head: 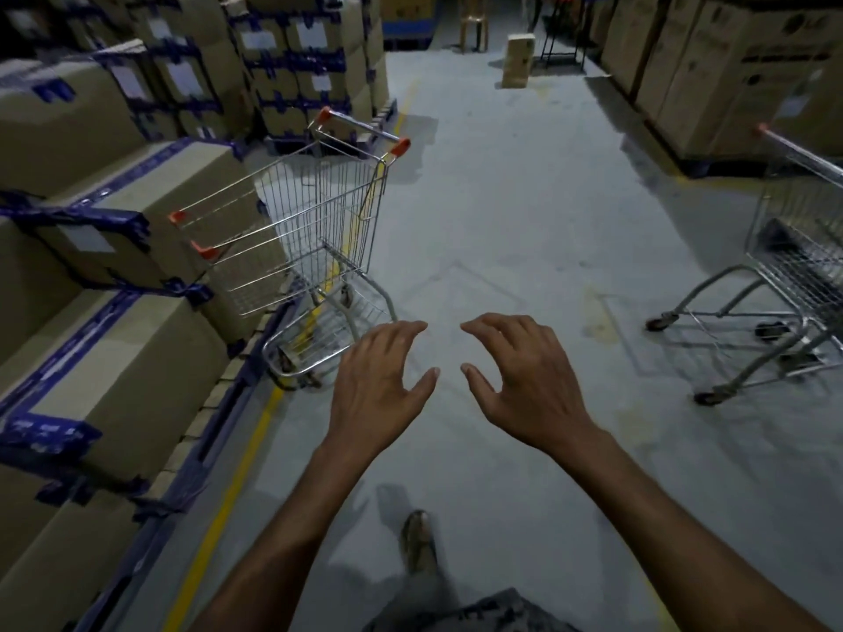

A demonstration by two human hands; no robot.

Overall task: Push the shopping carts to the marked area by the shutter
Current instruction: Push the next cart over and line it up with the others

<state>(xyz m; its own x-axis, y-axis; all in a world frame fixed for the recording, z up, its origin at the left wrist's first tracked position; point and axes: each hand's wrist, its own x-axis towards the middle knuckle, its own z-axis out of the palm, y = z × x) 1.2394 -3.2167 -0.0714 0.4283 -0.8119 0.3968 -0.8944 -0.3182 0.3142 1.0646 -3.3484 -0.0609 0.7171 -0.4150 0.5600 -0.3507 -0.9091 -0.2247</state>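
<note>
Bare floor (502, 230) runs open up the frame's centre, hemmed by one cart (314, 230) and stacked boxes (114, 221) at left, another cart (793, 285) at right, and a small box (517, 60) at top.

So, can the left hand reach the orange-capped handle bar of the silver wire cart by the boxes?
Probably not yet: the left hand hovers short of the silver wire cart, whose orange-capped handle bar is at its far end. Bare floor alongside leaves a way round.
</note>
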